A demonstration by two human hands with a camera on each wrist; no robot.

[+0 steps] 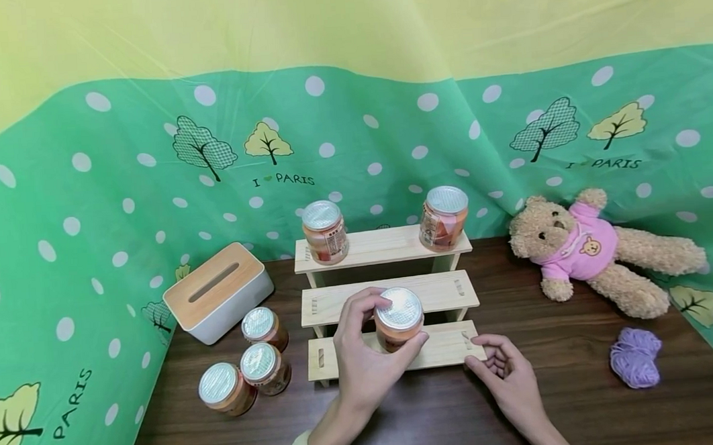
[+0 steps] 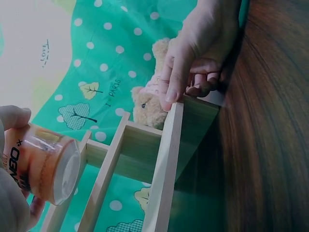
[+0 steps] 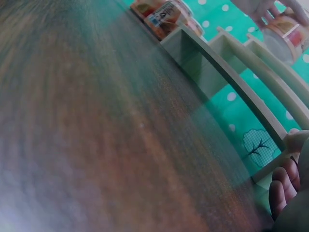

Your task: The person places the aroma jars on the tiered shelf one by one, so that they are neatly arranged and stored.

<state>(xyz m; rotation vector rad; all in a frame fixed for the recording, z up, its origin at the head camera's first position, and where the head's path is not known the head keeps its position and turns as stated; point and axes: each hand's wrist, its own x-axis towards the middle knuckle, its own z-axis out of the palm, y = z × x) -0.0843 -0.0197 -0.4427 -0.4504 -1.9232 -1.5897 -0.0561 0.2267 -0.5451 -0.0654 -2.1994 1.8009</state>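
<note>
My left hand [image 1: 366,363] grips a jar [image 1: 399,311] with a silver lid and orange contents, its thumb and fingers around the sides. In the left wrist view that jar [image 2: 43,162] is raised off the three-tier wooden shelf [image 2: 166,169]. At the lowest step's right end, my right hand [image 1: 512,379] pinches the board between thumb and fingers. Two similar jars stand on the top step, a left jar [image 1: 325,234] and a right jar [image 1: 444,219]. The middle step [image 1: 438,289] is partly hidden behind my left hand and the held jar.
Left of the shelf, three more lidded jars [image 1: 261,363] stand close together on the dark wooden table [image 1: 427,420]. Behind them sits a white tissue box [image 1: 240,306] with a wooden top. To the right lie a teddy bear [image 1: 581,244] in pink and purple yarn [image 1: 636,358].
</note>
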